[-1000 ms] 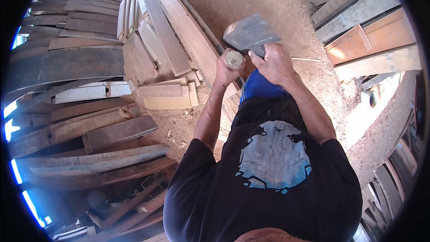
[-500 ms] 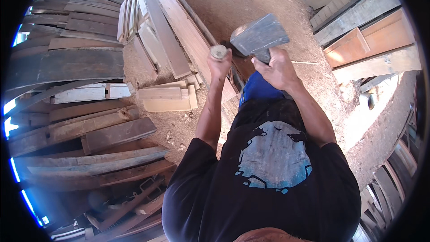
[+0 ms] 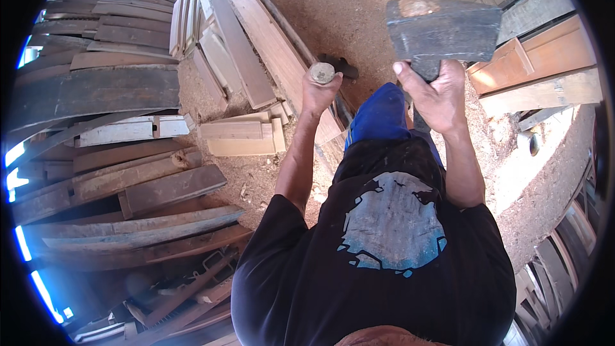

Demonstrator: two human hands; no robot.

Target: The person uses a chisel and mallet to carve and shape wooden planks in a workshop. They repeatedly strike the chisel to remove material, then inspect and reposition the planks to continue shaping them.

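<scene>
My left hand (image 3: 318,97) is closed round an upright chisel (image 3: 322,73). Only the flat round butt of its wooden handle shows above my fist; the blade is hidden. Beneath that hand runs a long reddish-brown plank (image 3: 272,38), slanting away to the upper left. Off to the right, my right hand (image 3: 443,99) grips a mallet (image 3: 445,32) by its dark handle. The mallet has a big, worn, dark block head with a paler patch at one corner, and it is held up, well apart from the chisel.
Boards (image 3: 90,93) are stacked all along the left. Short pale offcuts (image 3: 243,138) lie on the sawdust-covered floor (image 3: 359,0) beside the plank. Orange-brown panels (image 3: 557,51) lean at the right, and more lumber (image 3: 554,269) lies at the lower right. My blue-clad knee (image 3: 378,118) is between my hands.
My right hand has swung the mallet up and to the right, away from the chisel. My left hand, still holding the chisel, has shifted slightly right.
</scene>
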